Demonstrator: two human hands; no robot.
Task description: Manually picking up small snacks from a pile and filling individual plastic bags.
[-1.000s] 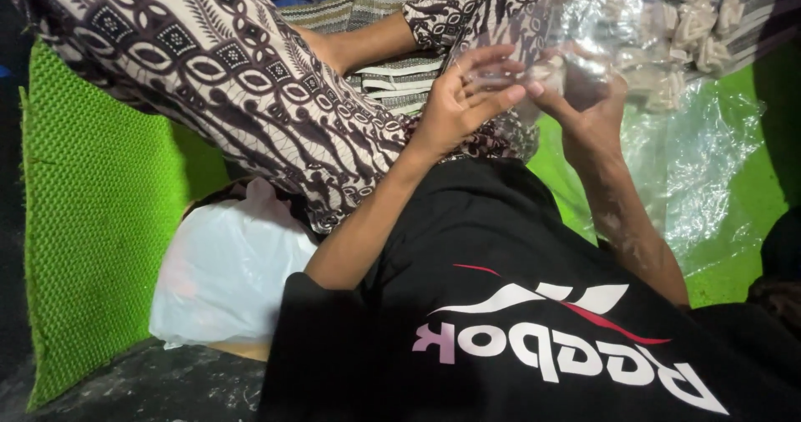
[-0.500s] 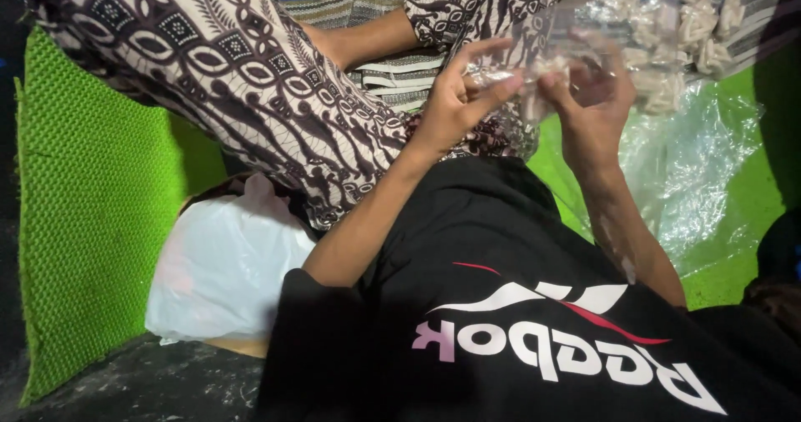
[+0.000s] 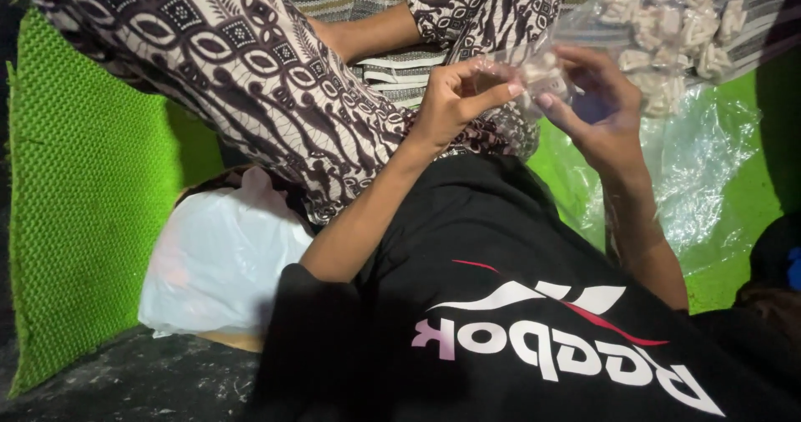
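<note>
Head view, looking down my torso. My left hand [image 3: 455, 105] and right hand [image 3: 596, 109] are raised together over my black shirt [image 3: 517, 305]. Between them I hold a small clear plastic packet [image 3: 538, 71] containing pale pieces. The left thumb and forefinger are pressed together on its near edge; the right fingers [image 3: 555, 109] curl around its far side, pinching the film. The packet sits above my lap, just in front of a patterned brown-and-white cloth [image 3: 242, 80] draped over the legs of a second person seated opposite. Beyond my right hand lies a heap of similar filled packets [image 3: 676, 30] on crumpled clear plastic sheeting [image 3: 701, 171]. A white plastic bag [image 3: 217, 263] rests beside my left elbow. A green textured mat [image 3: 75, 188] covers the floor.
</note>
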